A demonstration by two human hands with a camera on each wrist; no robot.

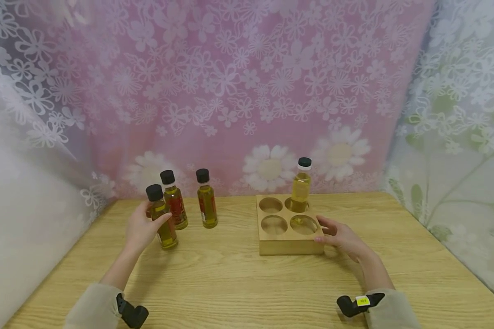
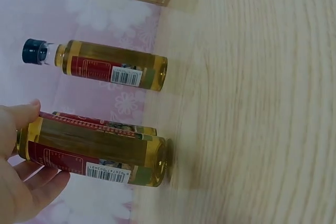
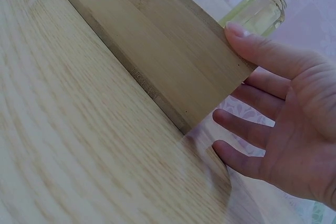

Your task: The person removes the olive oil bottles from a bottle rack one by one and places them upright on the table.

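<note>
On the left, my left hand (image 1: pixel 142 226) grips a dark-capped oil bottle (image 1: pixel 167 235) by its upper part, thumb on the near side. The bottle stands nearly upright, its base close to the tabletop; its red label and barcode show in the left wrist view. Just behind it is a second oil bottle (image 1: pixel 178 208), partly hidden, and a third oil bottle (image 1: pixel 207 208) stands to their right. My right hand (image 1: pixel 346 237) holds the right front corner of a wooden bottle holder (image 1: pixel 288 248), with thumb at the top edge and fingers along the side (image 3: pixel 244 66).
The holder has round holes in its top. A paler oil bottle (image 1: pixel 301 187) with a dark cap and white collar sits in its back right hole. Floral curtains (image 1: pixel 247 91) hang behind and beside the wooden table (image 1: pixel 222 283).
</note>
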